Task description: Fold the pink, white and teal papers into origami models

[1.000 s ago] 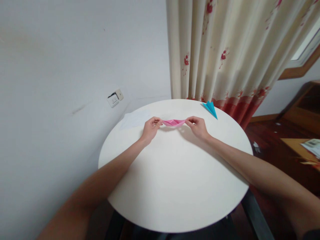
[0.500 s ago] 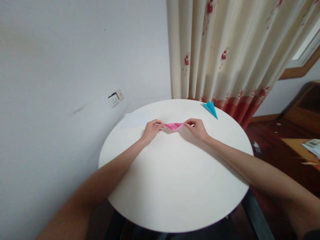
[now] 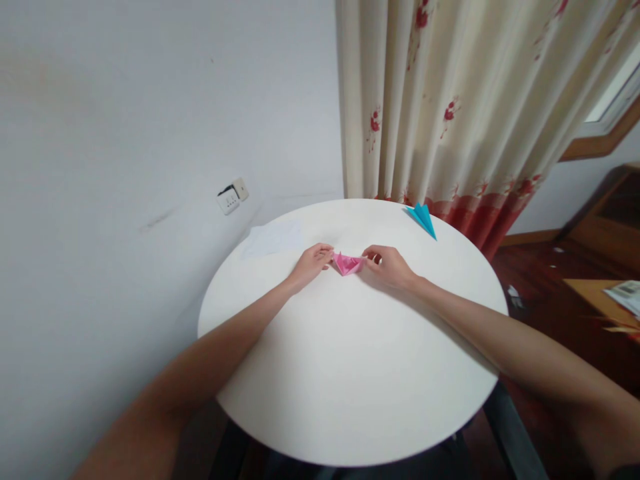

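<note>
Hands number two from where I stand. The left hand [image 3: 314,263] pinches one end of a single folded pink paper [image 3: 347,265], and the right hand [image 3: 390,265] pinches the other, so it sits between them over the far half of one round white worktop [image 3: 350,373]; I can't tell whether it touches. One pale sheet [image 3: 274,239] lies beyond the left hand, one folded blue paper [image 3: 423,220] near the far right rim. Past that hangs a flowered curtain [image 3: 425,100]; two wall plates [image 3: 232,196] show at left.
</note>
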`<state>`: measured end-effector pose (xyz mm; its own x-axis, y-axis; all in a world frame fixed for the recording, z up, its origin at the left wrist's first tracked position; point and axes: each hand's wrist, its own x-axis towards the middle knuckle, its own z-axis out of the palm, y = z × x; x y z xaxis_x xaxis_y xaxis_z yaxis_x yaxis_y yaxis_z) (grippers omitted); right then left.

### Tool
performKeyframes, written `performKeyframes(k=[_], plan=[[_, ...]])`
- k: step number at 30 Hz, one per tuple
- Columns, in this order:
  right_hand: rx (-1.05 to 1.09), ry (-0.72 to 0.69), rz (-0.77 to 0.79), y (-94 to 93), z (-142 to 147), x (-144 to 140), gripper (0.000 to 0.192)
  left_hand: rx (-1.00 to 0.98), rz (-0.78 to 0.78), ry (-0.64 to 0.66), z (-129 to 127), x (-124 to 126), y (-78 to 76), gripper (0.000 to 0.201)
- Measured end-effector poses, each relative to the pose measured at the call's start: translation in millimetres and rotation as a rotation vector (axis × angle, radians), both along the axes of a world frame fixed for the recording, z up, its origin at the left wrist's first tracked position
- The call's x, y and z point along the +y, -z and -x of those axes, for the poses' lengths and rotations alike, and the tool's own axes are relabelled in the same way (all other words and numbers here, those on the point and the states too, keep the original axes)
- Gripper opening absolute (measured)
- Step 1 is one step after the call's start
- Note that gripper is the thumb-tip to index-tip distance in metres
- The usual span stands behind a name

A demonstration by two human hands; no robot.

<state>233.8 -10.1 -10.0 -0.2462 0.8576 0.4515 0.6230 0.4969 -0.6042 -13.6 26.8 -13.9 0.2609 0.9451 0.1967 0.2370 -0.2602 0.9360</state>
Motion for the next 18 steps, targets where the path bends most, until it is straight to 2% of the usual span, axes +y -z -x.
performKeyframes(k=[3,6,9,14,18], plan=[[-0.057,-0.020,-0.087,-5.5,4,-7,0.026,0.058,-0.083,0.003,-5,-4,-0.6,0.044],[-0.141,-0.148,-0.146,-9.0,7,-13,0.030,0.186,-0.262,0.047,-10,-8,-0.9,0.043],[-0.212,-0.236,-0.166,-10.3,9,-17,0.027,0.292,-0.387,0.125,-13,-12,-2.2,0.034],[-0.215,-0.196,-0.144,-7.2,10,-15,0.015,0.362,-0.420,0.154,-14,-14,-5.3,0.017],[-0.224,-0.162,-0.137,-5.7,8,-12,0.015,0.382,-0.386,0.123,-12,-12,-3.7,0.015]])
